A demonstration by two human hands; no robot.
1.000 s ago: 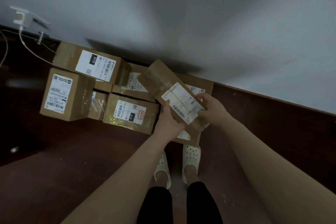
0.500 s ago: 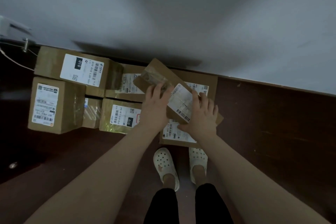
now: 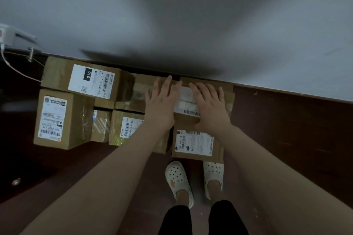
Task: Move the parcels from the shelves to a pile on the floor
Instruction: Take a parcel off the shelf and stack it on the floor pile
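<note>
Pressing down with both palms: my left hand (image 3: 159, 105) and right hand (image 3: 210, 109) lie flat, fingers straight and spread, on top of the flat brown parcel (image 3: 186, 99), gripping nothing. That parcel sits at the far right end of the pile (image 3: 126, 105), close against the foot of the grey wall (image 3: 191, 15), its white label showing between my hands. It lies over a larger box (image 3: 194, 145) whose label faces up on the near side. Leftward on the dark floor (image 3: 286, 129) the others crowd together: a long box marked 010 (image 3: 91, 80) far left, a tall box (image 3: 63, 118) near left, a small taped box (image 3: 101, 126) just beside it. My white clogs (image 3: 178, 179) stand right at the pile's near edge.
</note>
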